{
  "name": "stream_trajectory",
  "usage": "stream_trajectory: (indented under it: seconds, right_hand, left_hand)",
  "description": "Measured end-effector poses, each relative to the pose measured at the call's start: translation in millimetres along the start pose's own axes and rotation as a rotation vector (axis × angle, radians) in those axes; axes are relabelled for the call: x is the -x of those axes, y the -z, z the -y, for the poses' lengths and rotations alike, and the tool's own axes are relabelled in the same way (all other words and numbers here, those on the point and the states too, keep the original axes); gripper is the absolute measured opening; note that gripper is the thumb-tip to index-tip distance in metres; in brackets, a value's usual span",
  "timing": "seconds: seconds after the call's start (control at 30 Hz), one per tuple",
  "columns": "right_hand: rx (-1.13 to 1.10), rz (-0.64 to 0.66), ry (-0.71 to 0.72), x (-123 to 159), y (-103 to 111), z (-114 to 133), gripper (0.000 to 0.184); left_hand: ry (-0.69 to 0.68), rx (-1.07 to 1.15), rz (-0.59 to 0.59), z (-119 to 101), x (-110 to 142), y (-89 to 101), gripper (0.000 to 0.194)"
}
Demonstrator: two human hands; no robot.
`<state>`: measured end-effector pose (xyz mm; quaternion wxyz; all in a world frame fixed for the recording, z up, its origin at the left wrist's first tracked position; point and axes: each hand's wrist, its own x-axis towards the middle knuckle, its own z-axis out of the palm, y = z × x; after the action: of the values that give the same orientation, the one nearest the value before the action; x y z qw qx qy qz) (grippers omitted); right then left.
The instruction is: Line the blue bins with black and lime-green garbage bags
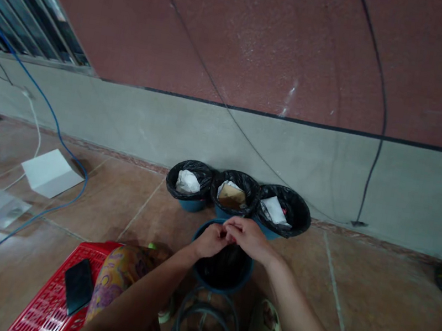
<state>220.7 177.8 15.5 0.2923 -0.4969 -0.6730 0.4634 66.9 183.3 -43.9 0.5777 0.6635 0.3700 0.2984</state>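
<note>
My left hand (211, 240) and my right hand (247, 238) meet above a blue bucket (218, 287) lined with a black plastic bag. Their fingertips press close together near the far rim, and anything between them is hidden. Just beyond stand several more blue bins with black liners: one holds white paper (187, 181), another a piece of cardboard (232, 195), and the third a white sheet (274, 209). My hands touch none of these three.
A red plastic crate (45, 294) holding a black phone (78, 285) lies at lower left, beside patterned cloth (119, 278). A dark wire ring (206, 325) sits below my arms. A blue cable (54, 133) and a folded white sheet (51, 173) lie on the tiles near the wall.
</note>
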Motion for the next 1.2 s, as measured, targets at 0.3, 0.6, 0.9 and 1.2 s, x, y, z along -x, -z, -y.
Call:
stream_trajectory:
  seconds: [0.3,0.6,0.9,1.2]
  right_hand:
    - [-0.138,-0.269,-0.218,11.1,-16.1,-61.7,0.042]
    - [0.501,-0.112,-0.067,14.8,-7.7,-49.1,0.019]
    - [0.395,-0.126,-0.173,45.4,-22.7,-54.6,0.035]
    - [0.562,-0.353,-0.335,27.9,-14.5,-58.5,0.037]
  left_hand:
    - [0.035,-0.031,-0.001,-2.0,0.3,8.8,0.026]
    - [0.101,0.041,-0.03,0.5,-6.4,8.1,0.028]
    - [0.432,0.331,-0.233,4.5,-3.0,-3.2,0.016]
    - [-0.02,-0.415,-0.256,5.8,-3.5,-6.5,0.013]
